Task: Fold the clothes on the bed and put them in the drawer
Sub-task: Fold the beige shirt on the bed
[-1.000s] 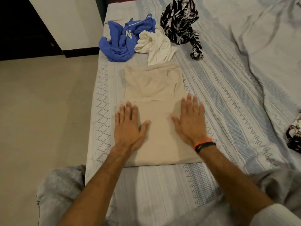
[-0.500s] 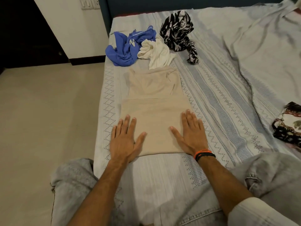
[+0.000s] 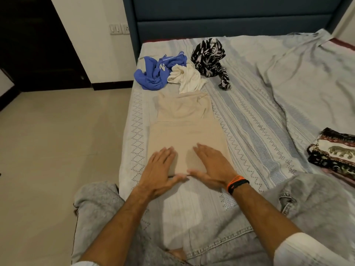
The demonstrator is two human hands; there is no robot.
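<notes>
Left hand (image 3: 159, 169) and right hand (image 3: 211, 166) lie flat, fingers straight, on smooth beige cloth (image 3: 184, 131)

Open sheet (image 3: 255, 120) is left to the right of the beige garment (image 3: 184, 131); beyond its far edge the way is blocked by a blue top (image 3: 153, 73), a cream cloth (image 3: 187, 78) and a black-and-white garment (image 3: 209, 58); a patterned folded pile (image 3: 334, 150) is set at the far right.

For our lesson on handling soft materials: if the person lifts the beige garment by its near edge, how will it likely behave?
The beige garment would probably droop rather than stay stiff: it lies flat and thin on the bed sheet. It looks light. Its folded layers may slide apart unless the left hand and right hand support both sides.
</notes>
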